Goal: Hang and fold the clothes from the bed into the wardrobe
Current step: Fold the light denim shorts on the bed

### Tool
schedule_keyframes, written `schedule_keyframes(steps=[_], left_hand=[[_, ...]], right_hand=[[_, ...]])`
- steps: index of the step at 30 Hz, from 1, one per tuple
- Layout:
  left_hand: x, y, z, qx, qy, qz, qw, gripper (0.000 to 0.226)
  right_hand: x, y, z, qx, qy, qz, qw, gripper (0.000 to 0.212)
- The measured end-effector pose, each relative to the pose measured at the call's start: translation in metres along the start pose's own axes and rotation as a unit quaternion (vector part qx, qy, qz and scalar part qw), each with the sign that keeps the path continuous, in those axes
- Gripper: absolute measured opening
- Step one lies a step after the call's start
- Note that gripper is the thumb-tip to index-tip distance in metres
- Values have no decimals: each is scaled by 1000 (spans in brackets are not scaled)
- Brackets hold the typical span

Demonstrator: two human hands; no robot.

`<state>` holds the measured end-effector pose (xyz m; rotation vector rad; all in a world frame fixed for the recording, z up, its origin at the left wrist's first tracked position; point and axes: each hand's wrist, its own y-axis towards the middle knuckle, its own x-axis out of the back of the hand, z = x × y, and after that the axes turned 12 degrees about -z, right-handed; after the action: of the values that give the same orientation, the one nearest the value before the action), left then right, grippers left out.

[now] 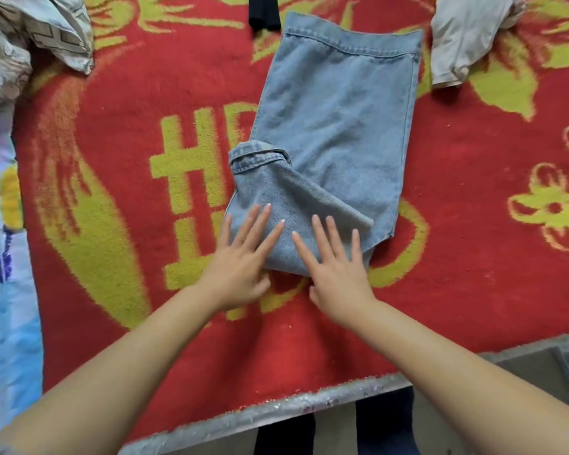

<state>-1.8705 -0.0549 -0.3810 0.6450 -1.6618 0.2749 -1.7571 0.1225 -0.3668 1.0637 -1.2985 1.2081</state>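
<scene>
Red and yellow patterned blanket (457, 224) covers the bed, and the folded blue jeans (339, 126) are laid at its middle; every other place is told from them. Both hands are pressed flat on the near end of the jeans, fingers spread and released, nothing being grasped; the left hand (240, 257) is set on the near left corner, the right hand (335, 267) just beside it, probably so that the fold is smoothed and kept from springing open. A hemmed leg end (260, 156) is seen turned back over the left side. Beyond the jeans a black garment (264, 11) is partly seen; to the far right a pale crumpled garment (467, 37) is left, and to the far left a patterned cloth (30, 37); these seem yet to be folded; no wardrobe is shown.
</scene>
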Motion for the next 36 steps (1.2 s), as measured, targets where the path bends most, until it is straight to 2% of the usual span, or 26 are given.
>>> schedule_keyframes(steps=[1,3,6,9,11,13,15,16,18,19,20,22,23,24,25,27,29,30,32,33,34,35,36], left_hand=[[-4,3,7,-20,34,58,998,103],[-9,11,18,16,90,129,987,110],[-6,26,18,10,108,134,985,85],[14,43,5,68,54,226,970,71],[38,57,-6,57,47,293,953,61],[67,63,-27,5,38,396,918,42],[88,64,-46,-5,-14,516,857,21],[96,64,-50,15,-52,568,821,15],[102,66,-41,112,-191,615,757,27],[100,68,-29,177,-270,600,732,33],[98,68,-16,239,-337,568,712,32],[83,61,5,372,-425,448,693,13],[71,55,10,450,-451,368,677,7],[57,48,12,529,-457,280,658,14],[44,41,8,597,-439,194,643,22],[31,30,-12,682,-389,78,614,31],[32,25,-37,706,-418,9,571,37],[35,23,-48,686,-431,-13,586,38],[36,17,-65,607,-393,-15,691,24],[34,13,-71,576,-361,-19,733,16],[31,12,-76,559,-344,-36,754,14],[30,12,-81,554,-336,-68,759,13],[31,12,-84,558,-338,-109,750,13]], right_hand=[[-3,7,-2,-3,-2,17,1000,109],[-12,19,-12,-58,-8,81,995,107],[-9,30,-16,-86,-30,120,989,94],[9,37,-15,-52,-7,198,979,72],[30,36,-28,-17,46,264,963,64],[64,24,-39,23,126,340,932,45],[97,10,-45,51,144,442,884,21],[110,7,-49,50,158,487,858,16],[122,9,-66,-16,243,555,796,15],[118,13,-80,-66,296,554,775,15],[109,19,-94,-109,340,524,773,13],[82,32,-115,-183,367,383,828,4],[64,34,-120,-220,352,289,863,9],[48,36,-122,-264,342,203,879,16],[36,34,-120,-310,341,145,875,29],[38,24,-113,-362,335,125,861,63],[50,7,-112,-355,267,157,882,80],[55,-2,-113,-353,212,190,891,84],[56,-21,-110,-356,140,258,887,85],[54,-28,-104,-351,140,270,885,78],[49,-31,-97,-343,153,255,891,65],[47,-31,-92,-334,164,212,904,50],[49,-27,-88,-334,171,151,915,37]])
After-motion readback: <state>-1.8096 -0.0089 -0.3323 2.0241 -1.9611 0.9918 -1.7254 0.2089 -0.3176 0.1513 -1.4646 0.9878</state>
